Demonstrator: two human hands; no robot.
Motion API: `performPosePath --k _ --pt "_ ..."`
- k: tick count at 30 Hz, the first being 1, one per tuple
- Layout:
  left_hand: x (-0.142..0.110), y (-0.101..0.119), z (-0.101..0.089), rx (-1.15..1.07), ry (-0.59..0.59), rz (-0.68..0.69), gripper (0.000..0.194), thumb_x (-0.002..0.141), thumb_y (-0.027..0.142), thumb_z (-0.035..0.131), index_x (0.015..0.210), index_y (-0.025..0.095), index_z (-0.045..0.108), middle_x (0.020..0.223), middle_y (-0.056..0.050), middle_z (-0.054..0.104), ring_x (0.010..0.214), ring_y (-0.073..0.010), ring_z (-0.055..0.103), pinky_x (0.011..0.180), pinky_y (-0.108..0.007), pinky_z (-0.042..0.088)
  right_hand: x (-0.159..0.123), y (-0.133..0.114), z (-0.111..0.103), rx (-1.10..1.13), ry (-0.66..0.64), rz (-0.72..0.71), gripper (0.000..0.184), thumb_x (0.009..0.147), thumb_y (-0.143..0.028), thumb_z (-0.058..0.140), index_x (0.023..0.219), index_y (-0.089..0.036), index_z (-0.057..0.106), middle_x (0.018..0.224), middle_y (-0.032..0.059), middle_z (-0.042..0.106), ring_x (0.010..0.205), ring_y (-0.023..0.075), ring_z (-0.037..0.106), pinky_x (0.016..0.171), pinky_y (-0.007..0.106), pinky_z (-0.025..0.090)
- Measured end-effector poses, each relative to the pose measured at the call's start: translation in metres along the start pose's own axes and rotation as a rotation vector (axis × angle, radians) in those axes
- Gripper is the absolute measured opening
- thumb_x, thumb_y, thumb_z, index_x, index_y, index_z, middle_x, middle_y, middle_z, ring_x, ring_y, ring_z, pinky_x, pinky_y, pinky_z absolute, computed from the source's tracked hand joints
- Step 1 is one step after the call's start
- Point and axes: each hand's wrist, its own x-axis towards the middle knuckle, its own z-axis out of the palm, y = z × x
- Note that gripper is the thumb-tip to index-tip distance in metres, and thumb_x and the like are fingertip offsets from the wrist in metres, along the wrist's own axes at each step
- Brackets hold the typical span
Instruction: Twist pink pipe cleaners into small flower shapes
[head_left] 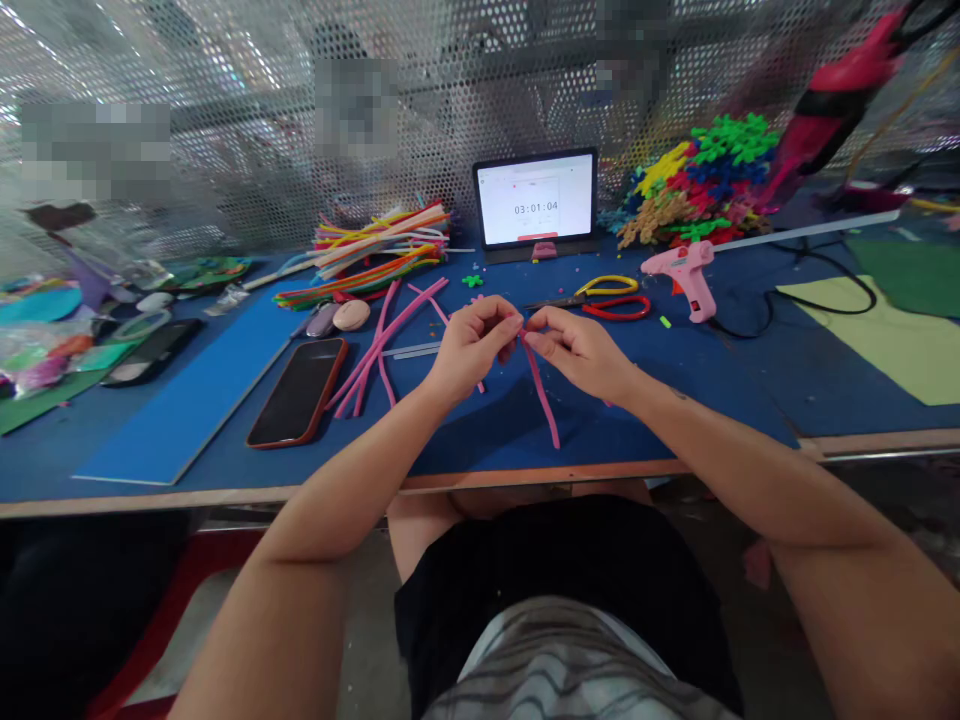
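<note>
My left hand [480, 340] and my right hand [574, 345] meet above the middle of the blue table, fingertips pinched together on a pink pipe cleaner [541, 395]. One end of it hangs down toward the table's front edge. What the fingertips do to its upper end is partly hidden. Left of my left hand lie several loose pink pipe cleaners [390, 338], some crossing each other. Scissors [611, 297] with one yellow and one red handle lie just beyond my right hand.
A phone [297, 392] and a blue board [202, 380] lie to the left. Behind are a pipe cleaner bundle [382, 245], a tablet [536, 200] and a colourful pile [697, 180]. A pink glue gun [691, 275] with a black cord lies right, near yellow-green sheet material [877, 335].
</note>
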Motion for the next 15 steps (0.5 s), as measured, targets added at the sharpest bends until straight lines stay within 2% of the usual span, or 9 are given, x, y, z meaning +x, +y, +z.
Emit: performPosePath --k 4,11,15 --pt "-0.001 0.004 -0.002 0.004 -0.035 0.003 0.031 0.074 0.041 0.073 0.068 0.016 0.055 0.050 0.005 0.051 0.043 -0.0045 0.047 0.042 -0.016 0.038 0.002 -0.001 -0.001 0.065 0.006 0.040 0.026 0.089 -0.039 0.055 0.079 -0.015 0.057 0.053 -0.0074 0.037 0.047 0.0054 0.026 0.046 0.022 0.020" --pt "-0.001 0.009 -0.001 -0.163 -0.019 -0.117 0.031 0.067 0.036 0.078 0.061 0.016 0.055 0.047 0.005 0.053 0.040 -0.0048 0.046 0.038 -0.016 0.037 0.000 -0.006 -0.001 0.092 0.068 -0.013 0.022 0.087 -0.033 0.059 0.074 -0.015 0.056 0.055 -0.0065 0.042 0.049 0.0047 0.031 0.047 0.022 0.023" --pt "-0.001 0.011 -0.003 -0.201 -0.050 -0.061 0.026 0.066 0.033 0.080 0.063 0.016 0.061 0.051 0.004 0.056 0.044 -0.0056 0.050 0.042 -0.017 0.040 -0.001 -0.010 0.000 0.356 -0.002 0.082 0.025 0.085 -0.036 0.062 0.072 -0.015 0.058 0.053 -0.0074 0.038 0.046 0.0044 0.026 0.044 0.022 0.018"
